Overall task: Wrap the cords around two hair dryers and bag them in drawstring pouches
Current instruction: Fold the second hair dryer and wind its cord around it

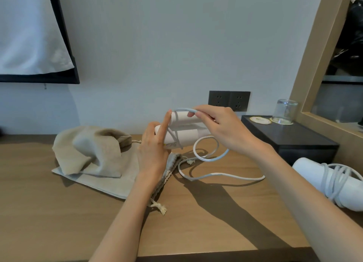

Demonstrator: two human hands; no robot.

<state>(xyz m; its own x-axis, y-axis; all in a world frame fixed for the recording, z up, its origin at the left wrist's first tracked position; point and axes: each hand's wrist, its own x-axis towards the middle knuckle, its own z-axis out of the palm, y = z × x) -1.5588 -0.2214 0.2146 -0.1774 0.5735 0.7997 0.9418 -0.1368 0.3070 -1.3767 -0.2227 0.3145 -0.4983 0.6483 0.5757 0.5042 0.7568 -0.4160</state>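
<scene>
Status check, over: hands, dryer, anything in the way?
Left hand grips folded dryer. Right hand pinches cord over it, slack loose on table. Second dryer wrapped, right. Pouches left.

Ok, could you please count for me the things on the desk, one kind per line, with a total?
Hair dryers: 2
Drawstring pouches: 2
Drinking glass: 1
Coasters: 2
Black tray: 1
Total: 8

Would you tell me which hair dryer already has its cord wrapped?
The hair dryer lying far right; the lifted one has its cord trailing loose.
</scene>
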